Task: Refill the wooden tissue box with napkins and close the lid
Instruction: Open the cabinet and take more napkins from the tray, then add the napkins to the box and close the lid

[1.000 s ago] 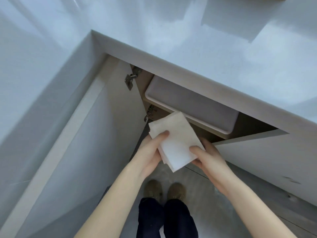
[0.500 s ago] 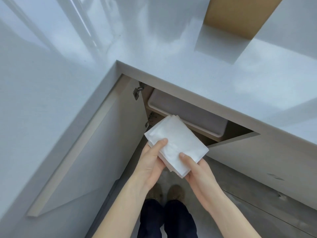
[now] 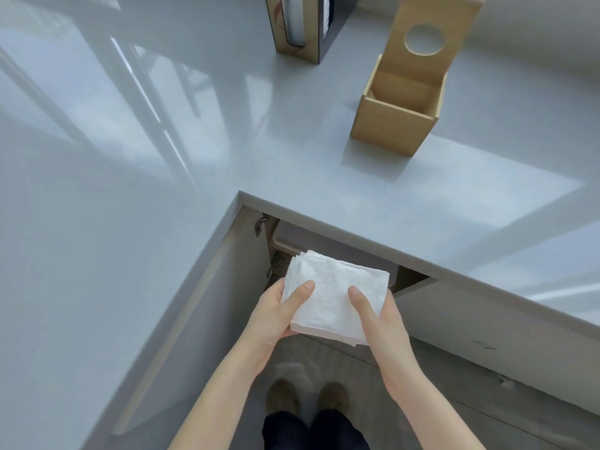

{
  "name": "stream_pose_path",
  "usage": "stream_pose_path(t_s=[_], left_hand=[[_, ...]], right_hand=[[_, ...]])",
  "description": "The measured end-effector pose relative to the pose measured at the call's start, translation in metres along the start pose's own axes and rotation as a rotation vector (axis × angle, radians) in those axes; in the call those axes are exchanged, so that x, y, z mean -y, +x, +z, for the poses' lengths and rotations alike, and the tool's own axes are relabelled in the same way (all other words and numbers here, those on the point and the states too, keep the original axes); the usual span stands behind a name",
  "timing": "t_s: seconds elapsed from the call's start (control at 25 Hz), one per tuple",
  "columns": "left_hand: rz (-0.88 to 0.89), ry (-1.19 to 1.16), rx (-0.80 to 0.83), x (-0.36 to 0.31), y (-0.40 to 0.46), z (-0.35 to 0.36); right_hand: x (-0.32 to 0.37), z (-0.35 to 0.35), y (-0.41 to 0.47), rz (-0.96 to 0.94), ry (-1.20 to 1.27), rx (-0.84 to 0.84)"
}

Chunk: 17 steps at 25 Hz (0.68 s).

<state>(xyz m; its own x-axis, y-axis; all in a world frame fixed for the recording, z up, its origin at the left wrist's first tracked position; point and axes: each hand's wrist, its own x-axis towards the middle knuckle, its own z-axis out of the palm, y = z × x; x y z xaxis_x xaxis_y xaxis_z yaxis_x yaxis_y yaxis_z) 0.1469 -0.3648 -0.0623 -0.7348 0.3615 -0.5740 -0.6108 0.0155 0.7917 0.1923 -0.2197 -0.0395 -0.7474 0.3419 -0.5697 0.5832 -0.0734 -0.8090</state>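
Observation:
A stack of white napkins is held flat between both hands, below the countertop's inner corner. My left hand grips its left edge with the thumb on top. My right hand grips its right edge the same way. The wooden tissue box stands on the counter at the upper right, well beyond the hands. Its lid, with a round hole, is swung up and back, and the box looks empty inside.
A grey L-shaped countertop wraps around me. Beneath it an open cabinet door hangs at the left, with a grey bin inside the cabinet. A dark holder stands at the counter's back. My shoes are on the floor.
The view has tilted up, so the wooden box and holder are now visible. Both hands have raised the napkin stack and turned it more level.

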Motion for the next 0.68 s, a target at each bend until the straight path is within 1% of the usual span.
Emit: stream_pose_path(t_s=[0.12,0.36,0.48,0.68], left_hand=[[0.062,0.090,-0.043,-0.022,-0.007,0.002],[0.199,0.152,-0.017,-0.061,-0.019,0.015],[0.211,0.189,-0.025,-0.072,-0.019,0.024],[0.216,0.180,-0.053,-0.091,-0.005,0.036]], right_hand=[[0.026,0.002,-0.014,-0.058,-0.030,-0.022],[0.060,0.005,-0.031,-0.155,-0.035,-0.052],[0.073,-0.003,-0.034,-0.179,-0.027,-0.066],[0.090,-0.016,-0.016,-0.184,0.002,-0.044]])
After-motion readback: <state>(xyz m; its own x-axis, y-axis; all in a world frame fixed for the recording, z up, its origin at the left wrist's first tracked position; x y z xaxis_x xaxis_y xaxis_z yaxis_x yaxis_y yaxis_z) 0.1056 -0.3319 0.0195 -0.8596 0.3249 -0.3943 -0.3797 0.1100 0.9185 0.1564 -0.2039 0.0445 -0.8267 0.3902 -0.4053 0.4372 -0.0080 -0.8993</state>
